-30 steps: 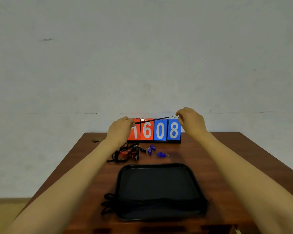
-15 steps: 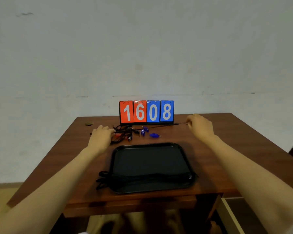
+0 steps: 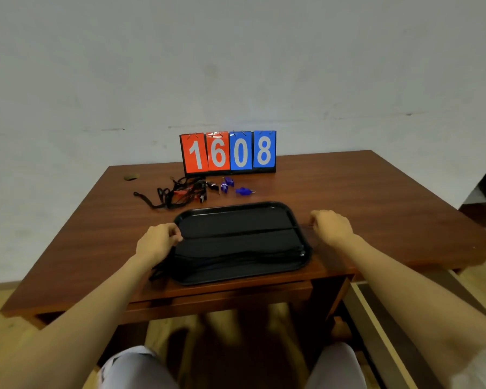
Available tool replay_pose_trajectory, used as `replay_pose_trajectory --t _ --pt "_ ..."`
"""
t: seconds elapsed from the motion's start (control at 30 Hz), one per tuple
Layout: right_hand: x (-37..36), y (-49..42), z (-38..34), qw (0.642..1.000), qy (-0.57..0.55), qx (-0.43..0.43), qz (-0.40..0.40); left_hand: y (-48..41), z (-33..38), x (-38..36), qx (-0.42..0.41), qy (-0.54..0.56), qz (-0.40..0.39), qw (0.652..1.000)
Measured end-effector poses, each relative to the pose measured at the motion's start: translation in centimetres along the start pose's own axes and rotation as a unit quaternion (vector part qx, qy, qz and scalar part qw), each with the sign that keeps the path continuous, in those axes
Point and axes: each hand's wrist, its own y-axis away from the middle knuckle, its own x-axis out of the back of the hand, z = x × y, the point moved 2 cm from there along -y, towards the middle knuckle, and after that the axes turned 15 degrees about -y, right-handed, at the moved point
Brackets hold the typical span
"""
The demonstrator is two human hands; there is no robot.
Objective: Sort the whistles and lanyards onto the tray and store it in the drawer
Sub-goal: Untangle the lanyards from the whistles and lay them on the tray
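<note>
Background: I see a pale grey wall behind a brown wooden table.
Far-left corner: a small brown object lies on the table at 10 o'clock from the tray; I cannot tell what it is.
Left hand: it is at 9 o'clock of the tray, just at the rim. Its fingers are curled and the fingertips pinch one end of the stretched lanyard.
Tangle of black lanyards: it lies on the table at 11 o'clock from the tray, apart from it. Some red pieces are inside the tangle; they look like whistles, but they are too small for me to be sure.
Score board: it stands upright at 12 o'clock, at the far edge of the table, showing 1 and 6 on red, 0 and 8 on blue.
Blue whistles: they lie on the table between the score board and the tray, just right of the tangle.
Tray: black, flat on the table near the front edge.
Laid lanyards: several black ones lie along the near part of the tray, with loops hanging over its left rim.
Stretched lanyard: it runs straight across the middle of the tray, from 9 o'clock to 3 o'clock.
Right hand: it is at 3 o'clock of the tray, just outside the rim. Its fingers are curled and pinch the other end of the stretched lanyard.
</note>
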Motion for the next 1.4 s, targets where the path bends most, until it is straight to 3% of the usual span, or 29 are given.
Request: replay_pose_trajectory --t 0.13,0.37,0.73,0.97,1.2,1.4 --pt "-1.0 1.1 0.5 0.999 -0.009 0.01 -0.047 0.4 -0.7 -1.5 -0.004 -0.041 0.009 0.999" --pt "-1.7 1.5 0.3 0.997 -0.016 0.027 -0.064 0.6 -1.6 -2.6 -0.03 -0.072 0.031 0.996" --pt "-1.8 1.8 1.2 0.998 0.052 0.037 -0.014 1.4 -1.3 -3.6 -0.065 -0.122 0.017 0.99" --pt "-2.2 1.6 0.3 0.998 0.03 0.051 -0.007 1.9 -1.3 -4.1 -0.08 -0.172 0.016 0.982" --pt "-3.0 1.6 -2.1 0.99 0.015 0.122 -0.063 2.2 -1.0 -3.8 -0.076 -0.181 0.053 0.979" --pt "-3.5 1.6 -2.0 0.986 0.07 0.114 -0.097 2.4 -1.4 -3.6 -0.073 -0.201 0.049 0.976"
